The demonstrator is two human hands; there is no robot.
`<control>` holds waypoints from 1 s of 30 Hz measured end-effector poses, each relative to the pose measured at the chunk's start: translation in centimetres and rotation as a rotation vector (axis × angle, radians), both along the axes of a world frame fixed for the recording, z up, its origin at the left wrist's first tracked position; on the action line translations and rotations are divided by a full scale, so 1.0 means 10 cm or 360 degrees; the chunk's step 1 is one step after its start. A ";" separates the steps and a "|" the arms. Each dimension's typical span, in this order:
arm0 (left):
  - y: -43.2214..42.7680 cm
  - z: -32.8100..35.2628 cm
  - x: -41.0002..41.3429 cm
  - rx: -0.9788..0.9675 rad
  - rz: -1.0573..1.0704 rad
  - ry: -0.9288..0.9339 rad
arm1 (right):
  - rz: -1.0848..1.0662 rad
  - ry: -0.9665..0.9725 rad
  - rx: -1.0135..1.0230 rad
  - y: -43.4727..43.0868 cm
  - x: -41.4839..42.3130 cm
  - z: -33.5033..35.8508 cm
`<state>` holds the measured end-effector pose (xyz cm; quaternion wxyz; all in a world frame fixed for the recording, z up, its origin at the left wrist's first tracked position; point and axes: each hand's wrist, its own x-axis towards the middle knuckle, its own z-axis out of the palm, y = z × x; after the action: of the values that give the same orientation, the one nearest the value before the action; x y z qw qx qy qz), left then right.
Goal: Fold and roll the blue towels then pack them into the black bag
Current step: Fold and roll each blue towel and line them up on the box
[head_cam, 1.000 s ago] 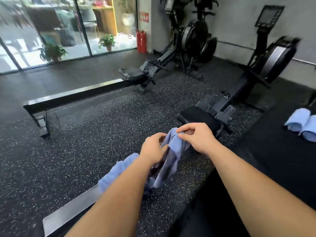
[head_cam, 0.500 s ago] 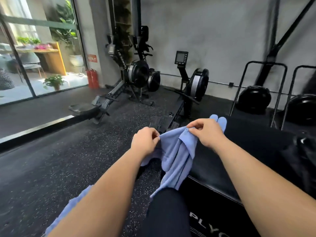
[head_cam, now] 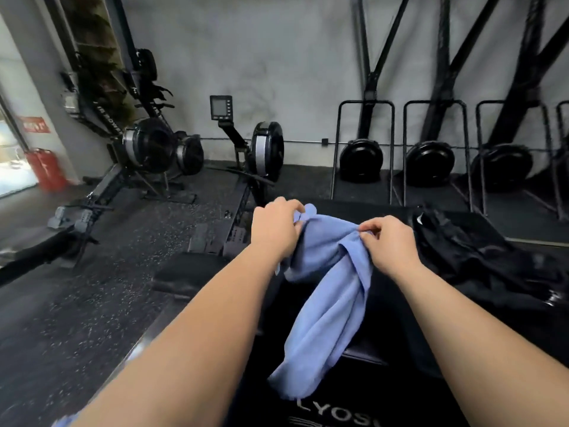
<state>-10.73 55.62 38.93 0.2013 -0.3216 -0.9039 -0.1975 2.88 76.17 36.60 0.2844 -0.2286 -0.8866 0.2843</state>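
hands: apart; left hand and right hand each grip the top edge of the blue towel, fingers curled into the cloth
blue towel: held up between the two hands, bunched and twisted, its tail hanging down over the near front of the bench
bench: black padded box, low and wide, white letters "lyos" on its front face, partly cut off
black bag: slumped on the bench top, right of the right hand, just beside the towel
floor: dark rubber with light speckles, left of the bench
rowers: two black rowing machines, one at the left and one nearer the middle with a small monitor on an arm
wall: grey, blotchy concrete look
back right: round black units in tube frames along the wall, black steel beams above
far left: red fire extinguishers by a bright glass opening
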 end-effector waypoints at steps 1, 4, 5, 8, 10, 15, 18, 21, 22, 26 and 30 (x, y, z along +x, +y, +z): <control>0.09 -0.15 0.04 -0.0123 -0.0046 -0.0058 | -0.0070 -0.0173 0.0038 0.13 0.06 -0.17; 0.20 -0.80 0.13 -0.0426 -0.0157 -0.0285 | -0.0162 -0.0837 0.0124 0.36 0.28 -0.69; 0.18 -1.00 0.16 -0.0493 -0.0175 -0.0343 | -0.0160 -0.0937 0.0156 0.39 0.33 -0.82; 0.14 -1.47 0.22 -0.0556 -0.0195 -0.0467 | -0.0095 -0.0881 0.0200 0.46 0.37 -1.02; 0.11 -1.65 0.24 -0.0559 -0.0221 -0.0495 | 0.0066 -0.0861 0.0198 0.46 0.33 -1.07; 0.17 -1.84 0.27 -0.0400 -0.0318 -0.0456 | 0.0308 -0.0905 0.0332 0.37 0.18 -1.26; 0.22 -1.95 0.23 -0.0455 -0.0371 -0.0350 | 0.0328 -0.0936 0.0430 0.33 0.07 -1.42; 0.24 -2.00 0.13 -0.0390 -0.0378 -0.0325 | 0.0226 -0.0853 0.0457 0.35 -0.01 -1.45; 0.26 -2.00 0.09 -0.0394 -0.0380 -0.0323 | 0.0168 -0.0797 0.0419 0.37 -0.03 -1.44; 0.37 -2.01 -0.08 -0.0549 -0.0283 -0.0390 | 0.0195 -0.0685 0.0193 0.43 -0.05 -1.41; 0.49 -1.97 -0.09 -0.0549 -0.0106 -0.0439 | 0.0250 -0.0553 0.0308 0.48 -0.13 -1.44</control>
<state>-11.64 60.57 19.23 0.0112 -0.3508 -0.9322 -0.0887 1.55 80.99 22.18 0.1248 -0.1759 -0.9606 0.1755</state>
